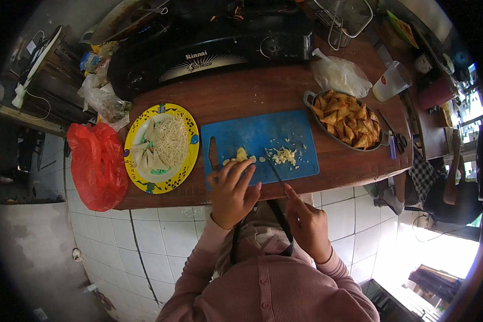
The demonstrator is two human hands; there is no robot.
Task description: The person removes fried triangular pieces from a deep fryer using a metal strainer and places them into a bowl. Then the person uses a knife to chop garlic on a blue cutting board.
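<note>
My left hand (233, 191) is over the lower left of a blue cutting board (233, 131), its fingertips beside pale yellow slices (241, 154), which look like garlic. Whether the fingertips press on a slice cannot be told. My right hand (308, 225) grips a knife (277, 172) whose thin blade lies tilted over the board, between the slices and a small heap of finely chopped pale pieces (285, 156). A yellow-rimmed plate (192, 157) on the left holds white shreds (173, 141) and folded pale wrappers (139, 155).
A black Rinnai gas stove (225, 52) stands at the back. An oval pan (309, 98) of fried triangular pastries, a plastic bag (340, 74), a clear jug (392, 82) and scissors (401, 143) are at right. A red plastic bag (96, 165) hangs over the left edge. Another person's leg shows right.
</note>
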